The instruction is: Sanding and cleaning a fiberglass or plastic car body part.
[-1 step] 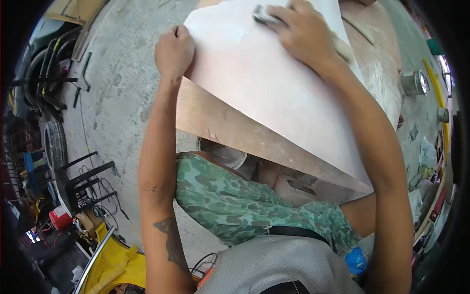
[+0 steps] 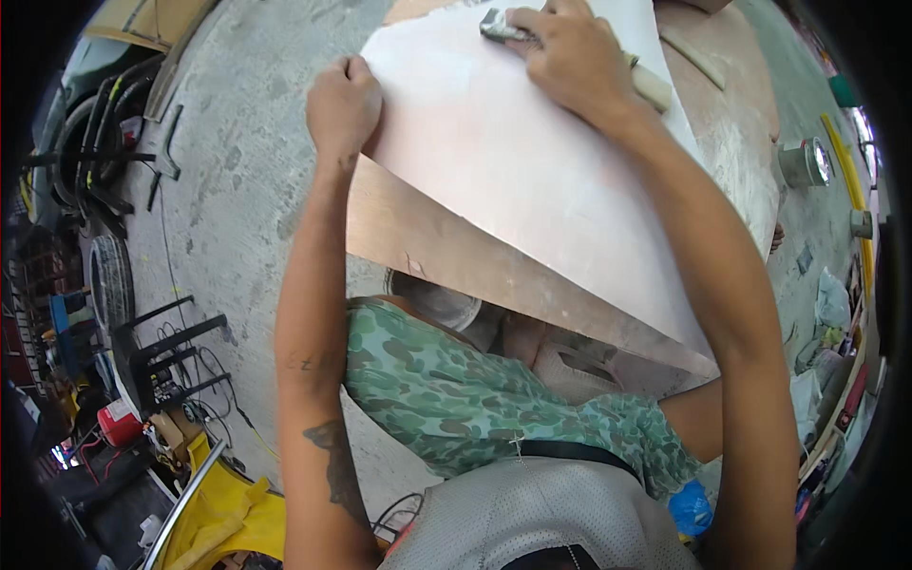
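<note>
Two hands work at the top of the frame, both on one white panel: the left hand is curled closed on its left edge at upper left, fingertips hidden, and the right hand lies over its upper face, fingers bent around a hand tool. That tool slants from upper left to lower right under the palm, its grey end out past the fingers; a pale rounded piece shows on the wrist side, and whether the two are joined I cannot tell. The panel's long axis runs from top centre down to a narrow tip at lower right, so most of its face lies below the right hand, the nearer one to that surface, while the left keeps to the rim. A brown strip borders the lower edge, above camouflage shorts. Further out, a pale stick lies at upper right, a tin beyond it, and concrete floor fills the left.
</note>
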`<state>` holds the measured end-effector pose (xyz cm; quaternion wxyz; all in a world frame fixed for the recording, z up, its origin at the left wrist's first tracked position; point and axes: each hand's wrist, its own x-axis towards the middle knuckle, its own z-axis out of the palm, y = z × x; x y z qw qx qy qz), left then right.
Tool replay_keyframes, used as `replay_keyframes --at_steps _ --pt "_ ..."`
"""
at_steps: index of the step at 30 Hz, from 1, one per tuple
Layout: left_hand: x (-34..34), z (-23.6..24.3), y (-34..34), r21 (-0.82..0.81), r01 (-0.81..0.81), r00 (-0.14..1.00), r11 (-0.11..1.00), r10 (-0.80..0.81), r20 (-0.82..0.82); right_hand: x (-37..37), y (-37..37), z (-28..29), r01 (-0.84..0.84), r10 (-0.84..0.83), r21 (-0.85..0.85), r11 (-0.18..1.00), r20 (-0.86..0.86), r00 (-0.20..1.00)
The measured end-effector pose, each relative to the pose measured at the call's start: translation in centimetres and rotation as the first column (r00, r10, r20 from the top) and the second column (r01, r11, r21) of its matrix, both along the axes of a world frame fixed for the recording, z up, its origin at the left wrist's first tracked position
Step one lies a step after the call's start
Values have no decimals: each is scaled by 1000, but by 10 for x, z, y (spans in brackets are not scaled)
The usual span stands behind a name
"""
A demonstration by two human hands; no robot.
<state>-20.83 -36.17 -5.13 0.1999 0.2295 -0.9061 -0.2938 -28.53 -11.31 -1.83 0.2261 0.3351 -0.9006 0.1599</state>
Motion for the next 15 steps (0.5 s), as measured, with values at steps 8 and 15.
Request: replay_keyframes --at_steps 8,15 --pt "14 25 0 -95 -31 998 995 36 56 127 62 15 -185 186 -20 983 173 967" --pt "4 10 -1 -84 56 998 995 -53 30 -42 -98 14 -79 58 53 995 319 946"
